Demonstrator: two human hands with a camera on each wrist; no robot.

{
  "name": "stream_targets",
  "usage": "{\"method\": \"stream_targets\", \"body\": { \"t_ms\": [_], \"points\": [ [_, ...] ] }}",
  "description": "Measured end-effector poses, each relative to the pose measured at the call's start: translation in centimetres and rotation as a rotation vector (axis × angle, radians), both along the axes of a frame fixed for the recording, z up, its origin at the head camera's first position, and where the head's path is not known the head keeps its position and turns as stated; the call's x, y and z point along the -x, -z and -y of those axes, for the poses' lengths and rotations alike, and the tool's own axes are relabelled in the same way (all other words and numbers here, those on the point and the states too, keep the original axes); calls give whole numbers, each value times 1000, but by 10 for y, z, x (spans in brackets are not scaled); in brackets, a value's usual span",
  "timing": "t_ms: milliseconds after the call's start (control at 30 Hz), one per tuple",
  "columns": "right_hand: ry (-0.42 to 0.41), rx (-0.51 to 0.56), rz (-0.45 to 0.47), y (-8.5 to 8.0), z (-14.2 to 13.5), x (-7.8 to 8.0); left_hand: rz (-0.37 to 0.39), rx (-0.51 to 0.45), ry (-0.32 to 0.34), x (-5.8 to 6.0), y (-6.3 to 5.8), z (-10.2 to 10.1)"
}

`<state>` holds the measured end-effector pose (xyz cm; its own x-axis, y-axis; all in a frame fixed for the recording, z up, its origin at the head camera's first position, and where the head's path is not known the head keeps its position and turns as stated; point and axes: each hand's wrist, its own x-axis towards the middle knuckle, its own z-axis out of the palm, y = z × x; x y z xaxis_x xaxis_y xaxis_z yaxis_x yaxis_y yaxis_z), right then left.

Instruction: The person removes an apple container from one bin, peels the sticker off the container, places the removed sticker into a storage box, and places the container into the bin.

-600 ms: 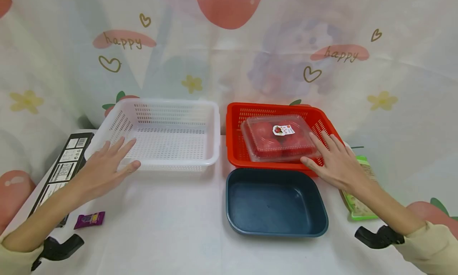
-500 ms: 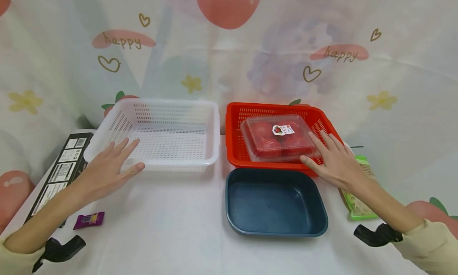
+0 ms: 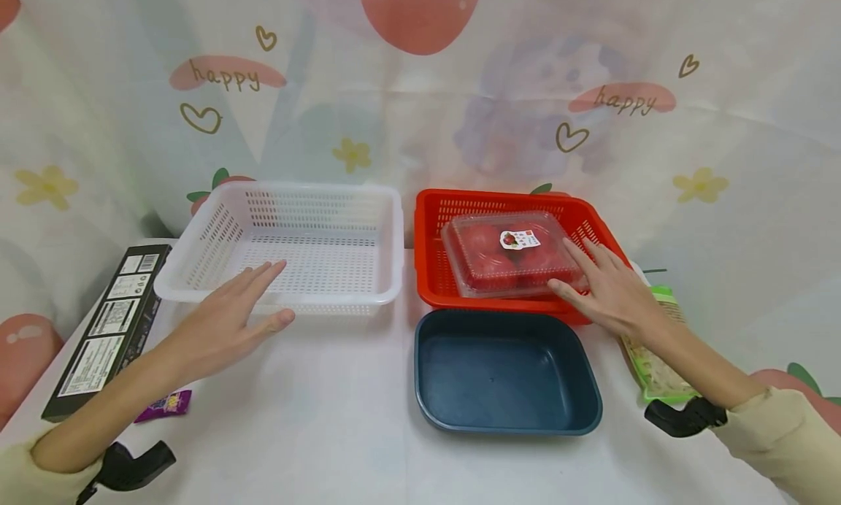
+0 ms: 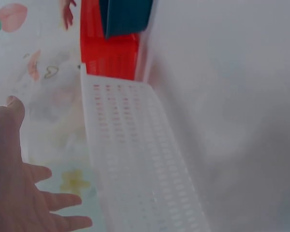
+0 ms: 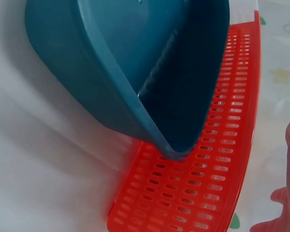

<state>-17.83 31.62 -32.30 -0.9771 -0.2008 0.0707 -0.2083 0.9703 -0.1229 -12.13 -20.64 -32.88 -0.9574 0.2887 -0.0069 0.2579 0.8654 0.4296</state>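
In the head view, my left hand (image 3: 230, 322) hovers over the front left edge of a white slotted plastic basket (image 3: 388, 271), its fingers straight and spread. The left wrist view shows that hand (image 4: 24, 188) beside the basket wall (image 4: 130, 145), holding nothing. My right hand (image 3: 611, 290) reaches over the right side of a red slotted basket (image 3: 430, 271). Inside this basket lies a clear plastic box of round red fruit (image 3: 486, 260), its lid carrying a white label. The right fingers are extended near the box's right edge; whether they touch it I cannot tell.
A dark blue basin (image 3: 506, 374) stands in front of the red basket. Partly behind my right forearm lies a green packet (image 3: 657, 370). On the left are a long black box (image 3: 108, 322) and a small purple wrapper packet (image 3: 174, 403). A printed curtain (image 3: 420, 125) hangs behind.
My left hand has moved right and slightly toward me, along the white basket's front edge. My right hand has shifted only slightly left. The baskets and the fruit box stay put.
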Motion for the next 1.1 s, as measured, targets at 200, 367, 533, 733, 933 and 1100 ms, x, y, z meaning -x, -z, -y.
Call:
{"method": "stream_targets", "body": {
  "t_ms": [200,367,533,733,933,1100],
  "points": [
    [-12,21,48,0,-2,11,27,-54,33,2,-1,-16],
    [-8,48,78,0,-2,20,37,-113,68,6,2,-30],
    [-4,58,108,-1,0,27,26,-177,105,9,2,-45],
    [-8,58,114,-3,-1,39,55,-258,129,19,-1,-70],
    [-23,53,149,-6,-5,55,114,-359,139,27,-3,-94],
    [-24,67,185,-6,-10,66,194,-519,144,38,0,-115]
  ]
}}
